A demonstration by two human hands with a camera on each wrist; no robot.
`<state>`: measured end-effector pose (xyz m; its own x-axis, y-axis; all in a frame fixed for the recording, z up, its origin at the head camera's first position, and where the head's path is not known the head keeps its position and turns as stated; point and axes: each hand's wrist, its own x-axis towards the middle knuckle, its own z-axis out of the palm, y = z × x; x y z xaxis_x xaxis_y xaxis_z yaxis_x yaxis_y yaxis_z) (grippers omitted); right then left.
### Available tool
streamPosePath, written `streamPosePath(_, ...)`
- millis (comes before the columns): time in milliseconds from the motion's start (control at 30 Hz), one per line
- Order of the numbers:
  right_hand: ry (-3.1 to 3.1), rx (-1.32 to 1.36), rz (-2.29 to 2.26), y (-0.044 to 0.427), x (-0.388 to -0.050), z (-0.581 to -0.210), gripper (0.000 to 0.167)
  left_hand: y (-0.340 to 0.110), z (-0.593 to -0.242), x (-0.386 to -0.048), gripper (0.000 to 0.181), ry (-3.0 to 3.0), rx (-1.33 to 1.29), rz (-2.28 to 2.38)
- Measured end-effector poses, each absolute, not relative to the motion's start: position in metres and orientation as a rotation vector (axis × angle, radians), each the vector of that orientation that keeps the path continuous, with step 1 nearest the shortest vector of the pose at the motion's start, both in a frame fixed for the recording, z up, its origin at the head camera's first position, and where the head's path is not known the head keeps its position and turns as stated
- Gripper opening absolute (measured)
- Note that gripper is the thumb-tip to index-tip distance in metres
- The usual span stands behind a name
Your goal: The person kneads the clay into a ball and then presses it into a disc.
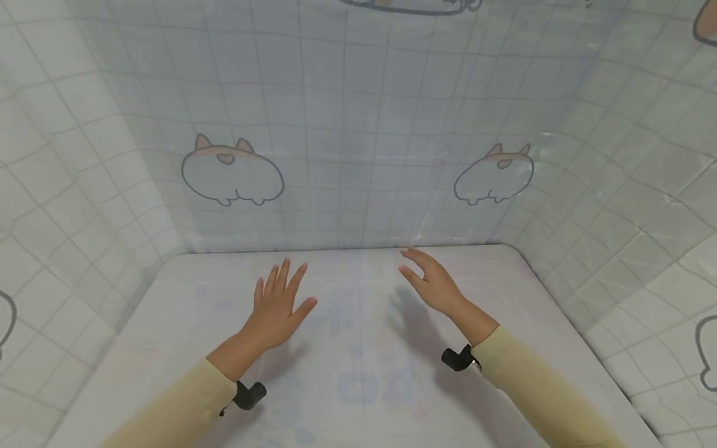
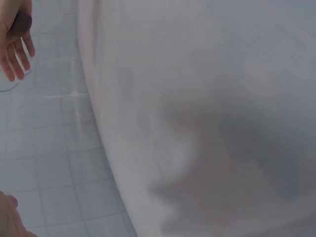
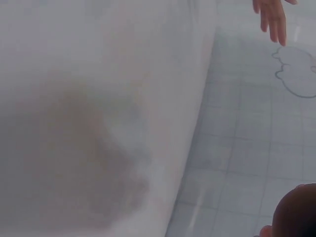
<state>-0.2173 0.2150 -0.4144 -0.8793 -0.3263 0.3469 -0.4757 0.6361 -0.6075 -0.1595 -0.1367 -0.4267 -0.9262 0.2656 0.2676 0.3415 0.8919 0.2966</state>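
Note:
My left hand (image 1: 274,314) is held over the white table (image 1: 358,336), its fingers spread and straight and its thumb out to the side. Across from it, my right hand (image 1: 439,287) hovers above the same surface, fingers loosely extended and thumb apart. Neither hand holds anything, and shadows fall on the tabletop beneath both. In the left wrist view, only a piece of the left hand (image 2: 11,219) shows at the lower left corner, with the right hand (image 2: 15,49) at the top left. The right wrist view catches the left hand's fingers (image 3: 273,22) at the upper right.
Grid-patterned white sheeting rises behind the table as a back wall (image 1: 358,137), with side walls at left (image 1: 67,162) and right (image 1: 633,205). Cartoon animal drawings (image 1: 232,174) are printed on it. A dark wrist camera (image 1: 249,396) juts from the left sleeve, another (image 1: 458,358) from the right.

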Motion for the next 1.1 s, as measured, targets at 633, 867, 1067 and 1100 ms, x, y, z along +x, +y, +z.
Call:
streamPosePath(633,-2.954,0.455,0.936,0.226,-0.232,-0.477,0.054,-0.160,-0.478,-0.167,0.087,-3.040,-0.392,-0.397)
streamPosePath(867,-3.041,0.472,0.739,0.228,-0.237,-0.497,0.060,-0.159,-0.487,-0.168,0.089,-3.088,-0.408,-0.351)
streamPosePath(1067,-3.093,0.523,0.573,0.222,-0.243,-0.510,0.075,-0.160,-0.486,-0.167,0.090,-3.089,-0.396,-0.328)
streamPosePath(1100,-3.110,0.514,0.553,0.221,-0.244,-0.513,0.079,-0.160,-0.487,-0.167,0.090,-3.092,-0.399,-0.325)
